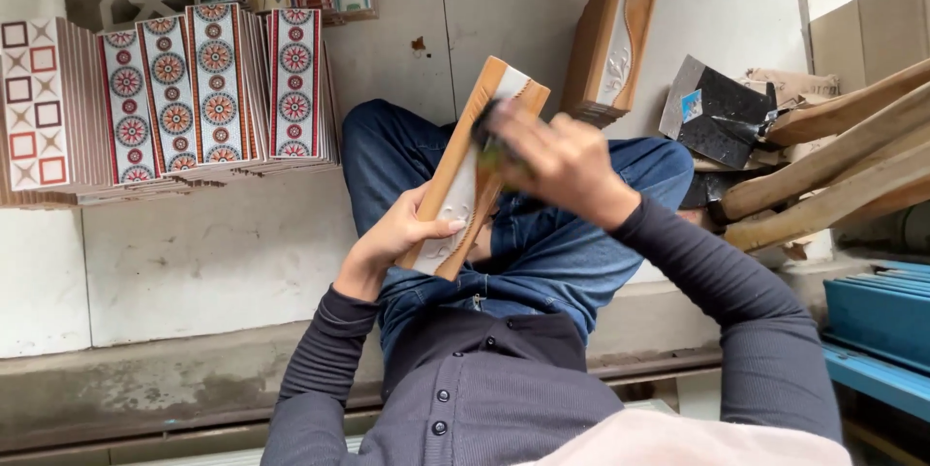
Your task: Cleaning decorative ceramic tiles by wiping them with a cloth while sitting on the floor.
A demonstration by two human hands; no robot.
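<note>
Long tan-and-white relief ceramic border tile (465,170) sits over the lap, tilted toward 1 o'clock. Left hand (402,233) grips its lower end, fingers wrapped round the edge w/ thumb on the face. Right hand (557,161) is clenched on a small dark-green pad or cloth (494,146), blurred, pressed to the tile's upper face. Best done w/ tile braced firm, strokes along its length. At 10 o'clock, stacks of red-patterned decorative tiles (208,88) on white tiled floor (213,263); rough wooden planks (833,170) at 3 o'clock.
</note>
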